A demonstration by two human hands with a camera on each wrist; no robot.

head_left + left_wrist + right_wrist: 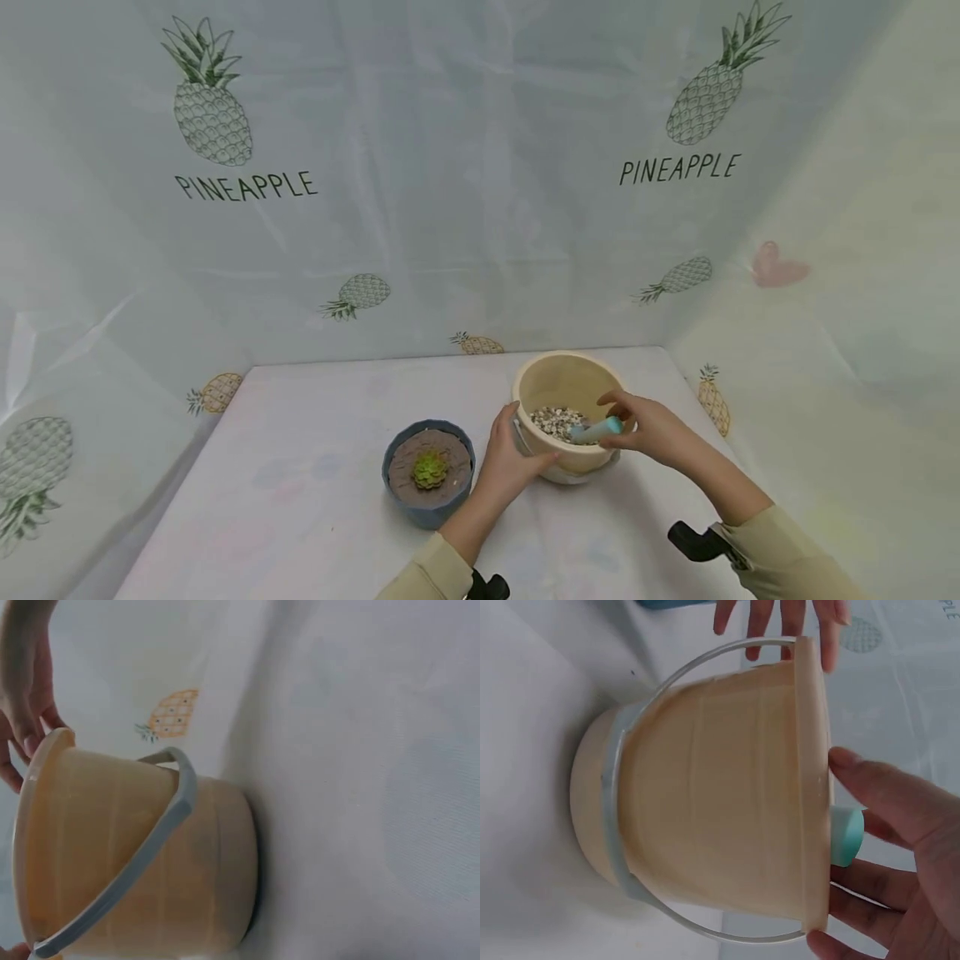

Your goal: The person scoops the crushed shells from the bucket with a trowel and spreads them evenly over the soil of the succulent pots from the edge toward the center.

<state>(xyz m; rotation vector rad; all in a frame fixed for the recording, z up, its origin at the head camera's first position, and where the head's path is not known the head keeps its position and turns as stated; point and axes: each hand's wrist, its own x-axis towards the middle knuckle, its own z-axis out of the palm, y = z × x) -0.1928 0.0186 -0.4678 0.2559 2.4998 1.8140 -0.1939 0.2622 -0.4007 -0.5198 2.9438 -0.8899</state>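
A cream bucket [558, 367] with a grey handle [146, 851] stands upright on the table, small mottled stones [555, 421] inside it. Out of the stones leans a tool with a teal handle [603, 428]; its working end is hidden. My left hand [508, 462] rests against the bucket's left side, fingers spread and fairly straight. Over the right rim reaches my right hand [648, 429], thumb at the rim, fingers spread around the teal handle without visibly closing on it. In the right wrist view, the rim hides some of the right fingertips.
Left of the bucket is a blue pot [429, 515] holding brown soil and a small green succulent [430, 469]. A pale cloth covers the table [300, 500]. Pineapple-print sheets [450, 208] hang behind and at both sides.
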